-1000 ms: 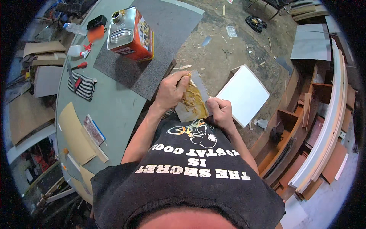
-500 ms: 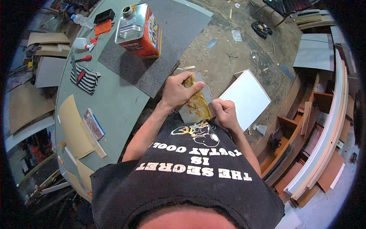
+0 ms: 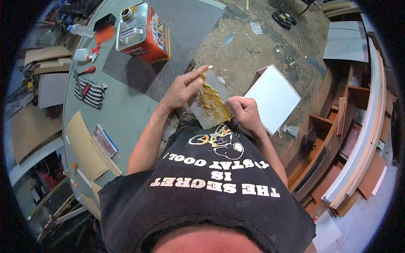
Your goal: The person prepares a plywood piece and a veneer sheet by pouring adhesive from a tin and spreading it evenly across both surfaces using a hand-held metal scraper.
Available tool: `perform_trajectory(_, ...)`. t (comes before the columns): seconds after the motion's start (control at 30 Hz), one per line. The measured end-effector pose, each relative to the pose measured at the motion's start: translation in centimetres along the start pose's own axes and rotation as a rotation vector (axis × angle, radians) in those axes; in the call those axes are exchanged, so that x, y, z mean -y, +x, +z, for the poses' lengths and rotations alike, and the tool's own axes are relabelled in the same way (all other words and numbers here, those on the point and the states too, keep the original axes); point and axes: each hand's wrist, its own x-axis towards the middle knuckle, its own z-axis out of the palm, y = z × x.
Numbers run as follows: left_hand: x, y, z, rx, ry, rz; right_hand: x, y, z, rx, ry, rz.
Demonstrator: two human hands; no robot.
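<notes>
Grey flat sheet (image 3: 212, 103), smeared yellow-brown, long axis slanting down rightward, lies between right hand (image 3: 245, 111), clasping its right edge, and left hand (image 3: 182, 90) at its upper-left edge; left grip, cannot tell.

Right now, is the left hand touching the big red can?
Apart: the head view shows bare grey sheet between the left hand and the red can.

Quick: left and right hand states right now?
Left hand: index finger extended beside the yellow-smeared grey sheet; whether its grip is closed cannot be told.
Right hand: closed, holding the sheet's right edge.
</notes>
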Motion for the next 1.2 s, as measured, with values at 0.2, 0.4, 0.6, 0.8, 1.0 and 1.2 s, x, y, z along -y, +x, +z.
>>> perform_trajectory(0.2, -1.6, 2.1, 4.9, -0.342, 0.520, -0.132, 1.1, 0.8, -1.0, -0.057, -0.047, 0.035)
perform_trajectory(0.4, -1.5, 0.4, 4.7, -0.196, 0.446, -0.104, -1.6, -0.7, -2.3, 0.028, -0.006, 0.128)
perform_trajectory(0.6, 1.0, -0.4, 2.2, -0.049, 0.282, 0.064, -0.8, -0.3, -2.3, -0.020, 0.112, 0.177)
perform_trajectory(0.8, -1.5, 0.2, 2.4, -0.107, 0.054, -0.063, -0.3, 0.4, -1.4, -0.090, -0.002, 0.064)
perform_trajectory(1.0, 1.0, -0.4, 4.4, -0.310, 0.352, -0.117, 0.6, 0.3, -1.8, -0.032, -0.105, 0.053)
perform_trajectory(1.2, 1.3, -1.5, 2.2, -0.251, 0.252, 0.035, -0.1, 0.3, -1.8, -0.093, 0.038, 0.199)
